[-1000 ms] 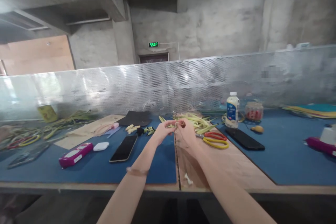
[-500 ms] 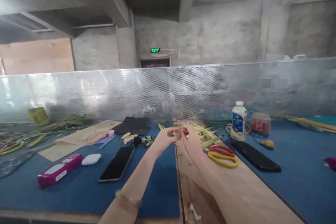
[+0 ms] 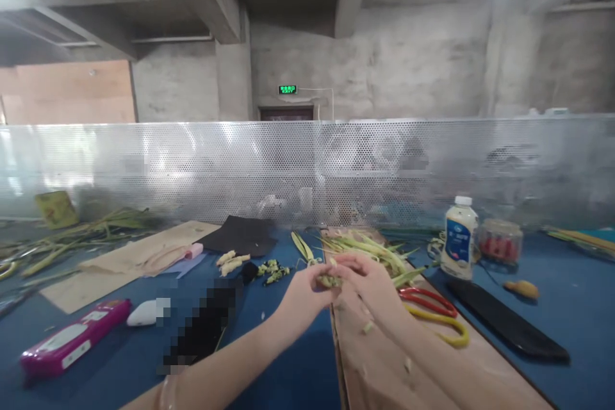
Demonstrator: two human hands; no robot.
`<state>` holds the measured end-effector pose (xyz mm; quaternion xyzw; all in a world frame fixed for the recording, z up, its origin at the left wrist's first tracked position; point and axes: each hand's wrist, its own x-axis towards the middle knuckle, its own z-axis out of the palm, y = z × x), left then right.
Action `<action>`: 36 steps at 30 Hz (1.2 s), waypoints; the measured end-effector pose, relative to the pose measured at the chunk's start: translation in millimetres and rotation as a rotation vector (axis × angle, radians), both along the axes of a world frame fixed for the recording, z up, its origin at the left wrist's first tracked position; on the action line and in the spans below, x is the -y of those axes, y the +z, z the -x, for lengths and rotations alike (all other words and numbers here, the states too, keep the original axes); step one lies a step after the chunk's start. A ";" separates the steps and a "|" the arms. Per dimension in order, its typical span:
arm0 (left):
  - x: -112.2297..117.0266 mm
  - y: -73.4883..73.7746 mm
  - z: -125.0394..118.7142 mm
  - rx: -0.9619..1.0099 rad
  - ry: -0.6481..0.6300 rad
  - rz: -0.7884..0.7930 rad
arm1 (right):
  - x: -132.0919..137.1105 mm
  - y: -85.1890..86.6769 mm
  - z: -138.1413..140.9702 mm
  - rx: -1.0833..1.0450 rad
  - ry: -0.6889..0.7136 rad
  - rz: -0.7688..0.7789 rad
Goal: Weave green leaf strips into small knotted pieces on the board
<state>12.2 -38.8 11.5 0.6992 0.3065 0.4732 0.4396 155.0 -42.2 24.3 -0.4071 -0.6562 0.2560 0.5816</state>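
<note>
My left hand (image 3: 307,291) and my right hand (image 3: 368,282) meet over the seam between the blue table cover and the brown board (image 3: 384,346). Pinched between their fingertips is a small pale-green piece of plant strip (image 3: 330,280), partly hidden by the fingers. Just beyond the hands lies a heap of pale-green leaf strips (image 3: 369,246). A pair of scissors (image 3: 430,307) with red and yellow handles rests by my right forearm, its blades hidden. Nearer my left hand are small green clusters (image 3: 272,271) and cream-coloured knotted pieces (image 3: 234,264).
On the left sit a purple packet (image 3: 74,339), a white case (image 3: 143,313), a dark phone (image 3: 204,320) and brown paper (image 3: 100,266). A white-capped bottle (image 3: 459,240), a jar (image 3: 500,243) and a long black object (image 3: 509,320) stand or lie right. A perforated metal screen (image 3: 230,170) closes the back.
The view has moved closer to the table, so objects spread outward. Both hands stay together at the plant piece; my right hand's fingers now sit higher over it and the gap inside the left fingers shows more.
</note>
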 end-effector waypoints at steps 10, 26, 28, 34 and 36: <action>0.8 -18.8 -0.3 -0.068 -0.021 0.001 | 0.8 -8.2 -14.6 0.212 0.106 0.076; 6.0 -17.9 6.4 -0.294 0.064 0.026 | 8.5 -26.6 -14.4 0.423 0.092 0.017; 9.6 -14.5 6.7 -0.282 0.061 0.074 | 10.1 -29.3 -10.4 0.470 0.063 0.010; 12.5 -15.1 7.3 -0.242 0.024 0.076 | 18.7 -33.4 -6.4 0.540 -0.034 -0.035; 11.1 -16.6 7.9 -0.219 0.000 0.093 | 20.5 -31.8 -7.5 0.589 -0.016 -0.040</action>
